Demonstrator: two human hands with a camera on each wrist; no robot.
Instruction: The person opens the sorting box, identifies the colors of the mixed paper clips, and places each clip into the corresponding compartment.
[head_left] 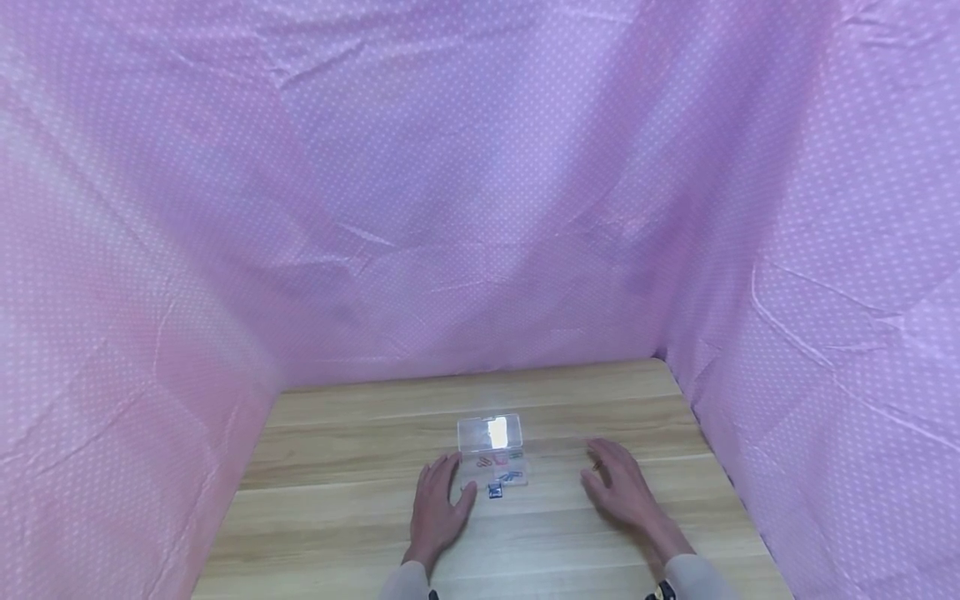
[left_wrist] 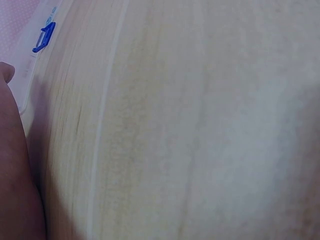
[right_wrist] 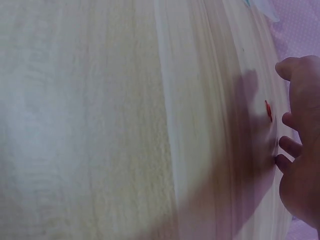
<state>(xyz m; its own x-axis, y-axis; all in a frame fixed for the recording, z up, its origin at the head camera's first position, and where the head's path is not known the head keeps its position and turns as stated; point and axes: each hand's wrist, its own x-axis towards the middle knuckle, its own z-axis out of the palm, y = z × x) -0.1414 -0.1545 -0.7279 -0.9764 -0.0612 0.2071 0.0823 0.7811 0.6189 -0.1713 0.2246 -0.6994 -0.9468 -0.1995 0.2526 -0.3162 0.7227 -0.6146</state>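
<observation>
A clear plastic box (head_left: 519, 481) stands on the table with its lid (head_left: 472, 434) folded back. Inside lie small coloured pieces in red, pink, green and blue, which look like clips (head_left: 512, 476). A blue latch (left_wrist: 45, 37) sits at the box's front edge. My left hand (head_left: 438, 510) is at the box's left side, thumb and fingers spread, gripping nothing. Off to the right, my right hand (head_left: 624, 492) hovers low over the table with loosely bent fingers. A thin red piece (right_wrist: 268, 111) lies on the wood near those fingers, apparently not held.
The wooden table (head_left: 337, 500) carries the box near its middle. Pink dotted cloth (head_left: 480, 208) hangs behind it and along both sides. Light glares off the box lid.
</observation>
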